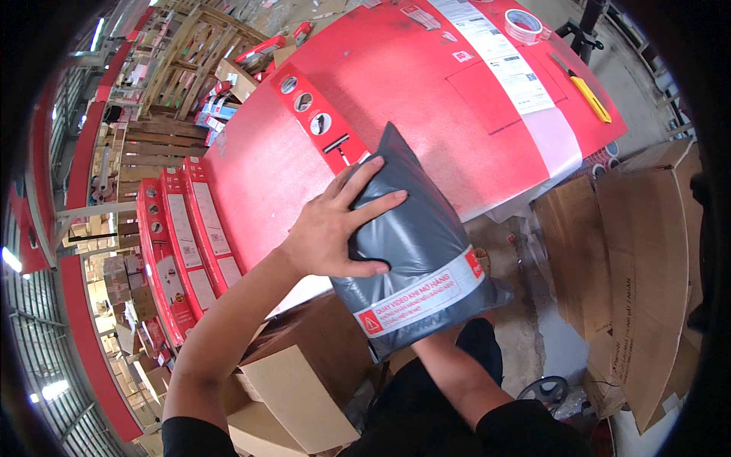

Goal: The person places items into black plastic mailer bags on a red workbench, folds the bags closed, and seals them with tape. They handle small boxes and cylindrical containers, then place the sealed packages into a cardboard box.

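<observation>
A dark grey plastic mailer bag [411, 228], full and bulging, is tilted over the near edge of the red table. A white-and-red printed tape strip runs across its lower part. My left hand [331, 228] lies on the bag's upper face, fingers spread and thumb pressed along its left side. My right forearm [457, 371] reaches under the bag, which hides the hand and its grip. Just beyond my left fingers lies a long red carton [325, 117] with a squeegee pictured on it; the bag covers its near end.
On the red table [400, 74] are a strip of printed labels [502, 57], a tape roll [523, 27] and a yellow utility knife [590, 98], blade exposed. Three red cartons [191, 240] stand along the left edge. Open cardboard boxes [302, 394] sit below; large flattened cardboard [639, 257] stands right.
</observation>
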Demonstrator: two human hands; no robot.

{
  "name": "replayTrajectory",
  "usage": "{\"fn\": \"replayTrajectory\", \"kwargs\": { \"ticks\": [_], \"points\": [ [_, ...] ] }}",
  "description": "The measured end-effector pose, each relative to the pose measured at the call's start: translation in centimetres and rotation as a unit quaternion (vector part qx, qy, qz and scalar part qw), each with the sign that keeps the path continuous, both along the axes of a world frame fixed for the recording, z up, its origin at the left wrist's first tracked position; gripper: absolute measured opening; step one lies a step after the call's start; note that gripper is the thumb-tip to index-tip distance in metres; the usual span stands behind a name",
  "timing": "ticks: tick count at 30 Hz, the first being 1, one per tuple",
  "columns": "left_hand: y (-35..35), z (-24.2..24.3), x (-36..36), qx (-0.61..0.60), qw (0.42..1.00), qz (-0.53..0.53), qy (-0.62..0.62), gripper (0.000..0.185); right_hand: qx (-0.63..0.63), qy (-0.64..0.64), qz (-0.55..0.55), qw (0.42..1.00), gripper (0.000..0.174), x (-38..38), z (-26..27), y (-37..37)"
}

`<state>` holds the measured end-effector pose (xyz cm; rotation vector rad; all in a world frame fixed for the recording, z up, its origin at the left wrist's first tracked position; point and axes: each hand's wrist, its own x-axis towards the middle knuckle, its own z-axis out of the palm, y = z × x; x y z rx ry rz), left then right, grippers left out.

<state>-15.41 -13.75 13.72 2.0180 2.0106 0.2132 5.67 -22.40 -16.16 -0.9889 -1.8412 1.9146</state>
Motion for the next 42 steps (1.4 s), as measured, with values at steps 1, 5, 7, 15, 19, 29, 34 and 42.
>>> {"fn": "replayTrajectory", "kwargs": {
  "ticks": [1,5,7,15,19,29,34,42],
  "points": [
    [0.2,-0.2,0.3,0.004,1.0,-0.002,0.0,0.099,-0.093,0.024,-0.011,0.995,0.049,-0.6,0.9,-3.7],
    [0.0,0.1,0.8,0.003,1.0,0.016,0.002,0.099,-0.548,0.144,0.003,0.824,0.049,-0.8,7.5,-12.9],
    [0.0,-0.1,0.7,0.017,1.0,0.005,0.017,0.099,-0.671,0.18,0.016,0.719,0.049,-0.7,10.6,-13.0],
    [0.1,-0.4,0.4,0.037,0.999,-0.022,-0.002,0.098,-0.856,0.189,0.171,0.45,0.057,4.8,30.8,-2.9],
    [-0.4,-0.6,0.2,0.03,0.999,-0.025,-0.017,0.098,-0.881,0.392,0.15,0.216,0.065,9.4,39.8,9.9],
    [-0.4,0.3,0.2,0.007,1.0,-0.017,0.0,0.103,-0.794,0.567,-0.131,0.175,0.076,9.0,17.8,24.4],
    [-0.9,-1.1,0.0,0.029,0.999,-0.021,-0.018,0.105,-0.591,0.629,-0.084,0.497,0.077,13.3,19.3,25.4],
    [0.8,-0.3,0.6,-0.017,0.991,-0.065,0.12,0.12,0.19,0.059,0.08,0.977,0.086,14.0,10.9,26.3]
  ]
}}
